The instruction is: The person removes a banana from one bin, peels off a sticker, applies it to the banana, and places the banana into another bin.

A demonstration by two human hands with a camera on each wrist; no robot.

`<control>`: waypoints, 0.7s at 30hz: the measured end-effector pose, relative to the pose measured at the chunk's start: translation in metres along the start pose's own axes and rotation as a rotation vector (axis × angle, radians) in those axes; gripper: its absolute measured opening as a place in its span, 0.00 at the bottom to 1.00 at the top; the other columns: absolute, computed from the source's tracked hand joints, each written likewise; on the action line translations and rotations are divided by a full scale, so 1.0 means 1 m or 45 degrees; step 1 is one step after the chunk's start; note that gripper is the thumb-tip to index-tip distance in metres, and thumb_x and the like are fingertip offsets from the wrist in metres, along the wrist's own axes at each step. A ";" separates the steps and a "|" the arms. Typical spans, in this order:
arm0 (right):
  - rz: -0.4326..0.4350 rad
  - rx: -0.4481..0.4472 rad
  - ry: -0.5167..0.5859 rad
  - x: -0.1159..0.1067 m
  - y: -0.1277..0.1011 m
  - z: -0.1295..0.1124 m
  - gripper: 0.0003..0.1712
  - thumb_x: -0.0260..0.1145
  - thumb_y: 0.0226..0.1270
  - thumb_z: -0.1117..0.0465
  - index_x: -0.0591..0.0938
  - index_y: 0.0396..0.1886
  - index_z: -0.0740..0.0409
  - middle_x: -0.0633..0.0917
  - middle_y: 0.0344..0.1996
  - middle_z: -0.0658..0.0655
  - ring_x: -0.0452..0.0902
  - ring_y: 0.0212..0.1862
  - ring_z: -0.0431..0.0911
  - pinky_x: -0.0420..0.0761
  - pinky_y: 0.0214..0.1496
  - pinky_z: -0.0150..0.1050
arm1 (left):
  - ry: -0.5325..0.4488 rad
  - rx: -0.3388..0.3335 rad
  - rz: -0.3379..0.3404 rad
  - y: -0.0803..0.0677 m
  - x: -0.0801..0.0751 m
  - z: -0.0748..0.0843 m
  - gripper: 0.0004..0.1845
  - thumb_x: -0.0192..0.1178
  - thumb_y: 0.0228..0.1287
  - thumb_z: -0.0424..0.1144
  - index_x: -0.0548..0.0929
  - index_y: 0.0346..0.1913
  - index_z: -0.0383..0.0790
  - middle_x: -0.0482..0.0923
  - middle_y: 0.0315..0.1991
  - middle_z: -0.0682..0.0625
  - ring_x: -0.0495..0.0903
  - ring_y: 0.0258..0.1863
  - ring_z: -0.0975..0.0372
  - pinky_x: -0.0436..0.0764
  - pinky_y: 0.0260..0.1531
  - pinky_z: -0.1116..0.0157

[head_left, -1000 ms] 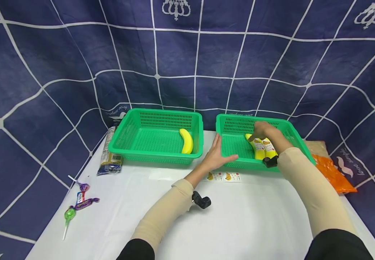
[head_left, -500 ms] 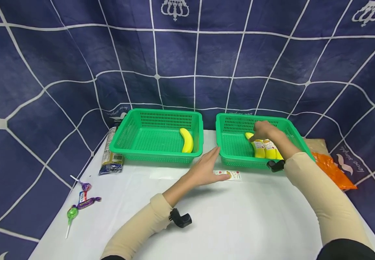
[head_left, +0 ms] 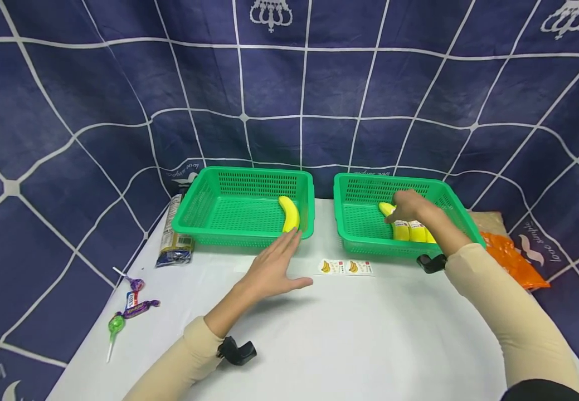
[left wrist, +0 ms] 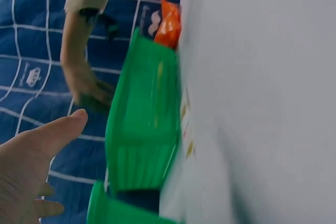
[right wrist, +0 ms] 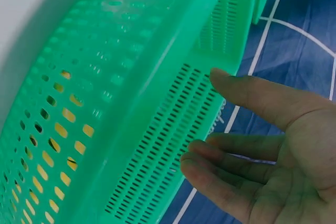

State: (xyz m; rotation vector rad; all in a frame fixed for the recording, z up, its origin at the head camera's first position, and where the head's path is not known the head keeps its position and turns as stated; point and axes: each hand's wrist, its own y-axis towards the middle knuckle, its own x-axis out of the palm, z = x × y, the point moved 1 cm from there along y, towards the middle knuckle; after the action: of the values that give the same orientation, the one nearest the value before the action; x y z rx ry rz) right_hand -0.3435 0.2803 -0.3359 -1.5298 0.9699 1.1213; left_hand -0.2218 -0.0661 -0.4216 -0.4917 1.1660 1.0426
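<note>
Two green baskets stand side by side at the back of the white table (head_left: pixel 369 334). A bare yellow banana (head_left: pixel 289 214) lies in the left basket (head_left: pixel 241 242). The right basket (head_left: pixel 369 250) holds labelled yellow bananas (head_left: pixel 409 231). My right hand (head_left: pixel 405 205) is inside it, over the bananas' far ends. In the right wrist view my right hand (right wrist: pixel 262 156) has loosely bent fingers that hold nothing, close to the basket wall (right wrist: pixel 131 103). My left hand (head_left: pixel 274 267) hovers flat and open in front of the left basket, fingertips near its rim. Two banana stickers (head_left: pixel 345 267) lie on the table.
A packet (head_left: pixel 173 239) leans at the table's left edge beside the left basket. Wrapped sweets and a lollipop (head_left: pixel 131 303) lie at the front left. An orange bag (head_left: pixel 512 262) sits right of the right basket. A blue patterned cloth hangs behind.
My left hand has slid left from the right basket's front to the left basket's front, uncovering the stickers. My right hand has stayed over the bananas.
</note>
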 end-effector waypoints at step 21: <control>0.038 -0.065 0.013 0.004 -0.026 -0.016 0.39 0.73 0.59 0.50 0.75 0.59 0.75 0.80 0.55 0.73 0.77 0.55 0.65 0.82 0.51 0.55 | -0.025 -0.530 0.233 -0.042 -0.091 -0.192 0.58 0.54 0.60 0.71 0.36 0.78 0.43 0.37 0.79 0.38 0.40 0.76 0.37 0.46 0.67 0.30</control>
State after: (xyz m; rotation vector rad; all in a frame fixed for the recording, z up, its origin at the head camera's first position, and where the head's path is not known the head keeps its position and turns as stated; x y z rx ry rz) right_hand -0.3144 0.2701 -0.3312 -1.5677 0.9802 1.1683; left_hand -0.2853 -0.2726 -0.4158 -0.7071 0.9895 1.4572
